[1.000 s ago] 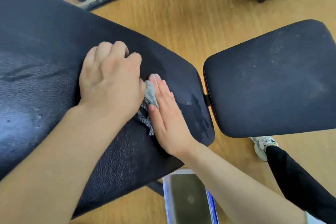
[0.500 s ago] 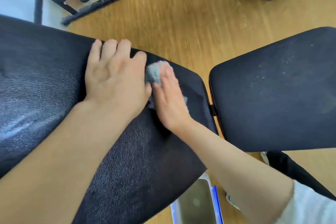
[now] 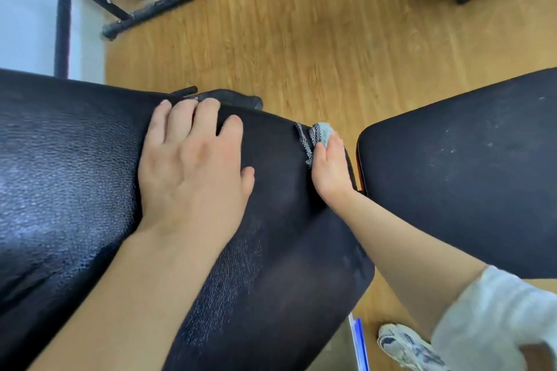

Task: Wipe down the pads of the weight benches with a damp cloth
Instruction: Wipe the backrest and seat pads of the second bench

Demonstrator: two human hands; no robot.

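The left hand [image 3: 193,166] is lying flat on the long bench pad [image 3: 75,175], fingers spread and straight, gripping nothing, its fingertips reaching the pad's far edge. The right hand [image 3: 330,166] is pressing the cloth [image 3: 322,132] against that pad's right end with straight fingers, not curled round it. The grey cloth is poking out past the fingertips, with a patterned strip trailing on the pad beside them. The second pad [image 3: 467,175] is sitting just right of that end.

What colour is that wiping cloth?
The cloth is pale grey with a dark speckled trim; head view.
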